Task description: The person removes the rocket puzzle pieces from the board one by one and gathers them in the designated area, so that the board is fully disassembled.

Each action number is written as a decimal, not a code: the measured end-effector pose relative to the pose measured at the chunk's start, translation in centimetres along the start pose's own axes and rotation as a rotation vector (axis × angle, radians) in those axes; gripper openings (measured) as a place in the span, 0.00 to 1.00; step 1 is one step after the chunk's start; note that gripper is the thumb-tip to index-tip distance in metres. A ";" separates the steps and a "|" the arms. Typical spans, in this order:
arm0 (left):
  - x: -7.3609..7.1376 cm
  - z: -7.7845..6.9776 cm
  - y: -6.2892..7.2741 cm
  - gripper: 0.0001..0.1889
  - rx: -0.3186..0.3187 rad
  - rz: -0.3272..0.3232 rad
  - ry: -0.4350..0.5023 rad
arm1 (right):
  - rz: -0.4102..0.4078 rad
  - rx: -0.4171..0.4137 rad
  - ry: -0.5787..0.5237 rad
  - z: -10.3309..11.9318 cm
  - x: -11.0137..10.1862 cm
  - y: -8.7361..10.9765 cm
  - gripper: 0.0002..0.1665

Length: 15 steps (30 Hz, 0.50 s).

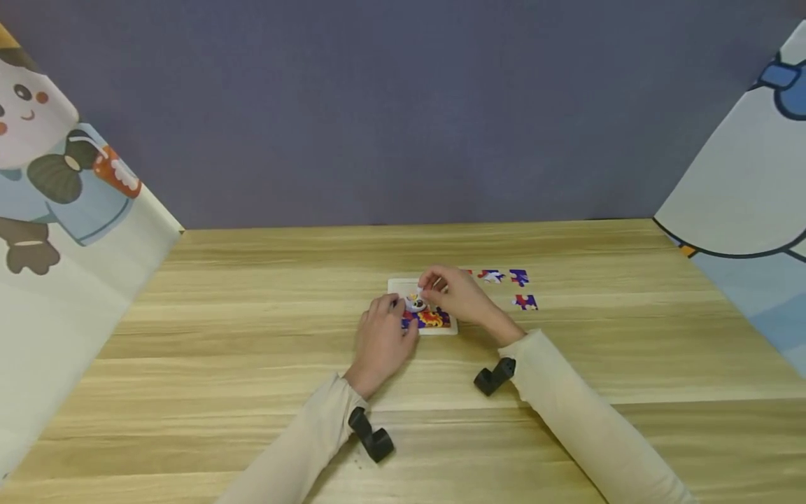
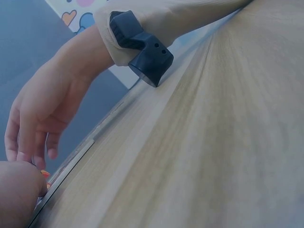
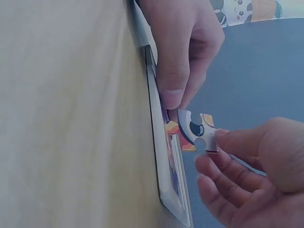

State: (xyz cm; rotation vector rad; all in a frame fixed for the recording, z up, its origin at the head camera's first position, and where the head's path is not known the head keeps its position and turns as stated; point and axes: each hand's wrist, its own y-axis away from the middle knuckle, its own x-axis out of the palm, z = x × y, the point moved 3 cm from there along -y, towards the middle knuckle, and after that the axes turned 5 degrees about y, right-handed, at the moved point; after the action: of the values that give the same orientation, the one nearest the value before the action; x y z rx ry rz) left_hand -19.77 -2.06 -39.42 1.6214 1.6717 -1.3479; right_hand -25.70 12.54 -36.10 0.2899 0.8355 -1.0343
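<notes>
A white-framed jigsaw puzzle tray (image 1: 442, 332) lies on the table, part of its picture filled with purple, red and yellow pieces. My left hand (image 1: 383, 341) rests on the tray's left side; in the right wrist view its thumb (image 3: 173, 71) points straight down onto the tray. Over the tray's middle, my right hand (image 1: 464, 297) pinches a puzzle piece between thumb and fingertips. That puzzle piece (image 3: 197, 129), white with a dark eye, is tilted up off the tray in the right wrist view. The left wrist view mostly hides the tray behind the left hand (image 2: 19, 192).
Several loose puzzle pieces (image 1: 519, 277) lie on the table right of the tray, one puzzle piece (image 1: 525, 302) nearer me. A dark panel (image 1: 403, 112) stands behind the wooden table (image 1: 252, 280), with cartoon-printed panels at both sides. Black wrist cameras (image 1: 494, 376) sit on both sleeves.
</notes>
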 end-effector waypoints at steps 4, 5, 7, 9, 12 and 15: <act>0.0 0.1 0.0 0.24 0.004 -0.002 0.000 | -0.015 0.014 -0.046 0.0 0.1 -0.1 0.04; 0.0 0.1 0.0 0.24 0.006 -0.003 0.000 | -0.017 0.022 -0.064 -0.1 0.2 -0.1 0.04; 0.0 0.1 0.0 0.24 0.008 -0.006 0.000 | -0.017 0.039 -0.103 -0.2 0.3 -0.1 0.04; 0.0 0.1 0.0 0.24 0.009 -0.007 -0.002 | -0.015 0.051 -0.133 -0.3 0.4 -0.1 0.04; 0.0 0.1 0.0 0.24 0.009 -0.007 -0.006 | -0.014 0.065 -0.163 -0.4 0.5 -0.1 0.05; 0.1 0.1 0.0 0.24 0.009 -0.004 -0.009 | -0.015 0.066 -0.172 -0.5 0.5 -0.1 0.05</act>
State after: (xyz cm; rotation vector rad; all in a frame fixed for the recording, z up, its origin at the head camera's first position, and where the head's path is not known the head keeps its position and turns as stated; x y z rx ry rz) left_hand -19.78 -2.11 -39.56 1.6151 1.6672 -1.3647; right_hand -25.87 12.50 -36.76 0.2471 0.6497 -1.0858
